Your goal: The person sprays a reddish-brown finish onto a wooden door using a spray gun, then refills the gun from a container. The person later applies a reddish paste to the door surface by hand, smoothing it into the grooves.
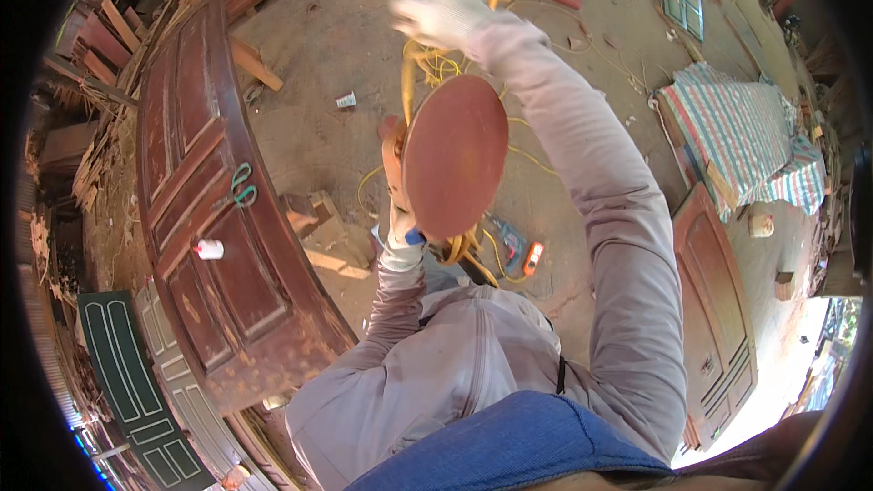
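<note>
In my left hand [397,189] is a disc sander, its round reddish-brown sanding disc [456,156] turned up toward me. The fingers close round the tool's side, and the disc hides most of its body. Farther out, my right hand [441,15], in a white glove, is raised and smeared by motion. It appears closed on a thick yellow cord [407,82]. A loop of this cord stands out beyond the wrist, and another stretch drops toward the sander. More cord hangs below the disc.
To the left lies a brown panelled door [214,191], bearing green-handled scissors [243,185] and a white bottle [209,249]. Wood blocks [336,241] and an orange-labelled object [534,258] are on the floor. A striped sheet [727,132] and another door [714,309] stand right.
</note>
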Demonstrator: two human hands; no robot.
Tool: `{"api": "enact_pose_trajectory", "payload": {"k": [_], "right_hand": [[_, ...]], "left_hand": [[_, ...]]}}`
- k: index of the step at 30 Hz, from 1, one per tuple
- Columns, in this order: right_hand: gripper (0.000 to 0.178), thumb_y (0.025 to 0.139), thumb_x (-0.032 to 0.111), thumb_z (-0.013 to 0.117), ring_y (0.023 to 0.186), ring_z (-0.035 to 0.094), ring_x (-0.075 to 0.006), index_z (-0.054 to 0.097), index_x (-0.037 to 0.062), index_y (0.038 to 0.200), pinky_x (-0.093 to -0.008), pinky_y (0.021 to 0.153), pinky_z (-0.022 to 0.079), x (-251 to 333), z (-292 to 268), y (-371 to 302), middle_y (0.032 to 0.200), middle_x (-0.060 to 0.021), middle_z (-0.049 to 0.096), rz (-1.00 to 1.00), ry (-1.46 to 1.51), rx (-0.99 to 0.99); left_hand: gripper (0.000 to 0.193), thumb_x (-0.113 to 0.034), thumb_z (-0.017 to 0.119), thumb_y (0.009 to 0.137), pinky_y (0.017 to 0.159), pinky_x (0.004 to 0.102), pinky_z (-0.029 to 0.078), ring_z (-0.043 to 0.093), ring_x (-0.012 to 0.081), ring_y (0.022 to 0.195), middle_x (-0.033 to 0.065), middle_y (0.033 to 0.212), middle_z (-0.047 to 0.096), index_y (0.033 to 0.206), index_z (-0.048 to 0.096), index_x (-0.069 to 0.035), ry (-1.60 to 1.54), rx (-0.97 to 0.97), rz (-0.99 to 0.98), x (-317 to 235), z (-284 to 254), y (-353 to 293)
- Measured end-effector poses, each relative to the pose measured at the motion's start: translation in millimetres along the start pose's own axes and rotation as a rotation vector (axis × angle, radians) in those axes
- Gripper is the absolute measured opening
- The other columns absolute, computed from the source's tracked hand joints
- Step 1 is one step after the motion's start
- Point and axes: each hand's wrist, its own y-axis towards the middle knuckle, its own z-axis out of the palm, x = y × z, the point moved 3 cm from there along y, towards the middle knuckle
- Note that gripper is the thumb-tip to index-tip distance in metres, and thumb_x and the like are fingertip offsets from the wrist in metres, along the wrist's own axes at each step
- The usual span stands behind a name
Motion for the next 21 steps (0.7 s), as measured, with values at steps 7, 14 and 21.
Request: {"api": "enact_pose_trajectory", "payload": {"k": [7,14,21], "right_hand": [[0.025,0.089,0.034,0.066,0.090,0.065,-0.0376,0.071,0.0109,0.099,-0.0489,0.076,0.050,-80.4,122.3,-124.0,0.091,-0.0148,0.070,0.557,0.301,0.305],[0.025,0.093,0.035,0.063,0.070,0.070,-0.0322,0.074,0.0130,0.096,-0.0426,0.063,0.055,74.7,73.9,-76.7,0.077,-0.0134,0.071,0.321,0.914,0.680],[0.029,0.081,0.017,0.070,0.094,0.071,-0.0286,0.071,0.0087,0.109,-0.0391,0.081,0.055,-117.0,257.0,-186.3,0.102,-0.0107,0.073,0.608,0.375,0.149]], "left_hand": [[0.038,-0.024,0.053,0.101,0.098,0.0398,0.052,0.064,0.0251,0.110,0.0119,0.124,0.064,0.129,0.057,0.000,0.086,-0.131,0.181,-113.1,-59.6,144.2],[0.044,-0.034,0.049,0.103,0.100,0.0430,0.052,0.064,0.0295,0.112,0.0144,0.128,0.062,0.131,0.055,-0.001,-0.155,-0.241,0.582,-199.2,-57.6,239.7],[0.045,-0.040,0.061,0.096,0.084,0.0375,0.061,0.069,0.0243,0.097,0.0114,0.115,0.067,0.128,0.057,-0.009,-0.668,-0.232,0.552,-210.8,-10.2,274.3]]}}
